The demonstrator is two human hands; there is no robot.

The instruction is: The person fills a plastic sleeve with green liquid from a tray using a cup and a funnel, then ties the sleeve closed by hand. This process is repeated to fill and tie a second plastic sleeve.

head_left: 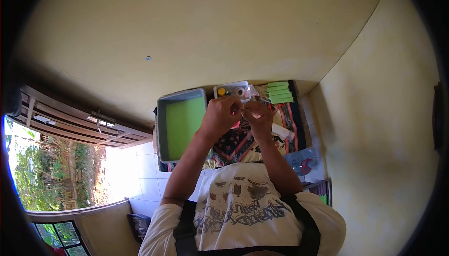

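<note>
At the six o'clock edge of the view, a white printed T-shirt (243,209) crossed by dark straps (187,228) is seen, with both forearms reaching up toward the centre. The left hand (221,115) is closed, its fingers curled around something small that is pinched against the right hand; what is pinched is too small to be made out. The right hand (258,115) is likewise closed, its fingertips pressed to those of the left just above the centre of the view. Under the hands a patterned cloth (238,141) is spread. At nine o'clock from the hands, just beside the left wrist, a grey tray (161,129) with a green inner surface is laid. At twelve o'clock from the hands, a small white box (231,89) holding a yellow round piece is placed, and at one o'clock a stack of green strips (279,92) is set. At four o'clock from the hands, a clear plastic bottle (301,165) is lying. Beyond all this a pale yellow wall (210,27) is seen, and at eight o'clock a window (56,172) opening onto greenery.
</note>
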